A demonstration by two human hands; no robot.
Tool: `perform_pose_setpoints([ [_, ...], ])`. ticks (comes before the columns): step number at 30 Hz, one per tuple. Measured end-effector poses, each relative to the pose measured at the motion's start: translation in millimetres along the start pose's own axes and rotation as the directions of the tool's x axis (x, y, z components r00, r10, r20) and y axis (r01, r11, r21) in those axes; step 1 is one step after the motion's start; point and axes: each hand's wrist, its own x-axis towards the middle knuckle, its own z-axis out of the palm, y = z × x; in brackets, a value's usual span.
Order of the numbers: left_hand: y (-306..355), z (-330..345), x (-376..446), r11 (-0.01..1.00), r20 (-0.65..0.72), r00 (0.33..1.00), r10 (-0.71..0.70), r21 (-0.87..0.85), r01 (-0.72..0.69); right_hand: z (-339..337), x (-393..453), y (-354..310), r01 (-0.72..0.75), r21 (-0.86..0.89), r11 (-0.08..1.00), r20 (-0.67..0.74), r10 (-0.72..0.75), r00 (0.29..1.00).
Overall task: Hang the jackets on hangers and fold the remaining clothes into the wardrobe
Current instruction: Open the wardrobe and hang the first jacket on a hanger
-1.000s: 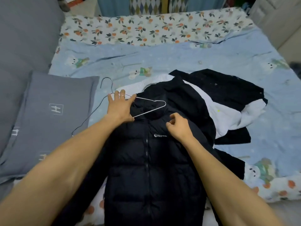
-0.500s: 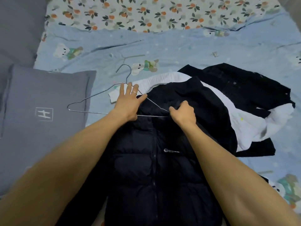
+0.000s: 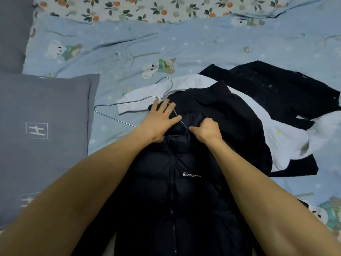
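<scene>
While threading: wire hanger (image 3: 118, 115) stiff, thin, under left hand (image 3: 160, 120), fingers spread flat.
Jacket (image 3: 177, 191): puffy, soft; right hand (image 3: 206, 129) pinching collar, best hold.

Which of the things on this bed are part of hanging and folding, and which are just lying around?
In the job: black puffer jacket, silver wire hanger, white garment, black shirt, left hand, right hand.
Lying about: grey pillow, blue printed bedsheet.

One puffer jacket (image 3: 177, 200), one wire hanger (image 3: 118, 106), one grey pillow (image 3: 42, 137), two hands.
</scene>
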Motion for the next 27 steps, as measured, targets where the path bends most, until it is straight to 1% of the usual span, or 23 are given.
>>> perform_pose_setpoints([
  [2,12,4,1,0.999,-0.033,0.999,0.028,0.03,-0.027,-2,-2,0,0.043,-0.06,0.997,0.031,-0.041,0.999],
  [3,15,7,1,0.999,-0.038,0.999,0.031,0.039,-0.029,-3,-3,2,0.062,-0.038,0.997,0.047,-0.06,0.997],
  [4,13,8,2,0.999,-0.04,0.999,0.03,0.036,-0.029,-7,-6,5,0.086,0.026,0.996,0.062,-0.087,0.994],
  [6,5,8,6,0.999,-0.042,0.998,0.038,-0.001,-0.038,-15,-15,11,0.113,0.205,0.972,0.099,-0.136,0.986],
  [8,-5,1,14,0.996,-0.035,0.996,0.083,-0.035,-0.084,-27,-27,20,0.135,0.334,0.933,0.139,-0.191,0.972],
  [11,-8,-18,29,0.976,-0.061,0.988,0.139,-0.16,-0.147,-40,-37,33,0.137,0.424,0.895,0.164,-0.225,0.96],
  [13,9,-35,38,0.946,-0.074,0.992,0.099,-0.303,-0.117,-38,-33,37,0.127,0.46,0.879,0.126,-0.206,0.97],
  [14,24,-42,43,0.926,-0.079,0.996,0.046,-0.37,-0.073,-37,-30,37,0.13,0.475,0.87,0.092,-0.196,0.976],
  [16,61,-51,53,0.853,-0.049,0.995,-0.085,-0.52,0.047,-33,-25,39,0.158,0.473,0.867,0.011,-0.185,0.983],
  [18,93,-55,60,0.778,-0.006,0.987,-0.163,-0.615,0.125,-33,-20,47,0.163,0.438,0.884,-0.033,-0.165,0.986],
  [19,103,-53,61,0.767,0.015,0.988,-0.155,-0.628,0.13,-34,-18,55,0.149,0.402,0.903,-0.036,-0.147,0.988],
  [20,111,-48,61,0.786,0.018,0.993,-0.12,-0.609,0.106,-34,-16,63,0.132,0.357,0.925,-0.028,-0.13,0.991],
  [21,115,-39,58,0.828,0.012,0.997,-0.079,-0.555,0.073,-34,-15,72,0.11,0.312,0.944,-0.014,-0.112,0.994],
  [22,118,-29,53,0.865,-0.01,0.999,-0.05,-0.499,0.039,-33,-14,79,0.092,0.285,0.954,-0.003,-0.095,0.995],
  [23,119,-22,45,0.882,-0.082,0.996,-0.04,-0.471,-0.004,-32,-13,84,0.078,0.287,0.955,0.003,-0.082,0.997],
  [24,117,-16,34,0.881,-0.187,0.982,-0.041,-0.47,-0.053,-32,-13,85,0.073,0.306,0.949,0.006,-0.079,0.997],
  [26,108,0,14,0.844,-0.36,0.931,-0.065,-0.517,-0.141,-30,-14,83,0.096,0.32,0.942,-0.01,-0.098,0.995],
  [27,99,8,6,0.81,-0.409,0.906,-0.107,-0.564,-0.159,-30,-14,79,0.112,0.312,0.944,-0.028,-0.109,0.994],
])
